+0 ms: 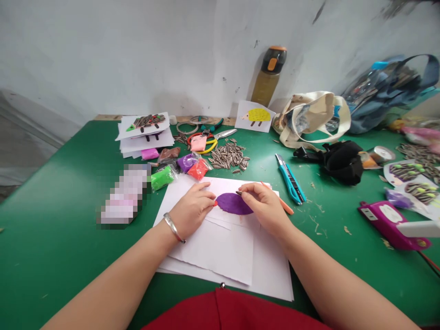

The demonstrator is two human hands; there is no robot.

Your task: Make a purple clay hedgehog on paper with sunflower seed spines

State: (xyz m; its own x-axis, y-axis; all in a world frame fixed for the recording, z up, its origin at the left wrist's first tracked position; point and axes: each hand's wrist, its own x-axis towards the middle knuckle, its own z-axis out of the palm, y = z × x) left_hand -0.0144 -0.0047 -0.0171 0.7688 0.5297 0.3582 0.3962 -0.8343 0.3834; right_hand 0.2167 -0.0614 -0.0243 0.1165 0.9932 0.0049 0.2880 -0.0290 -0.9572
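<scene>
White paper sheets (pixel 220 256) lie stacked in front of me, the top one bearing a flat purple clay oval (pixel 232 205). At the oval's left tip sits a small red piece (pixel 216 203), right by my fingertips. My left hand (pixel 192 208), with a silver bracelet at the wrist, rests on the paper with its fingers stretched out and holds nothing. Between the thumb and forefinger of my right hand (pixel 266 206) is a sunflower seed (pixel 239 193), at the oval's upper right edge. Part of the oval is hidden by this hand. Beyond the paper lies a heap of sunflower seeds (pixel 229 156).
Bagged clay, green (pixel 162 178) and red (pixel 199 169), lies behind my left hand. Scissors (pixel 220 136) sit beyond the seeds. Right of the paper are an orange stick (pixel 287 206) and a utility knife (pixel 290 178). A bottle (pixel 268 78), tote bag (pixel 312 117) and magenta tool (pixel 388 224) stand farther off.
</scene>
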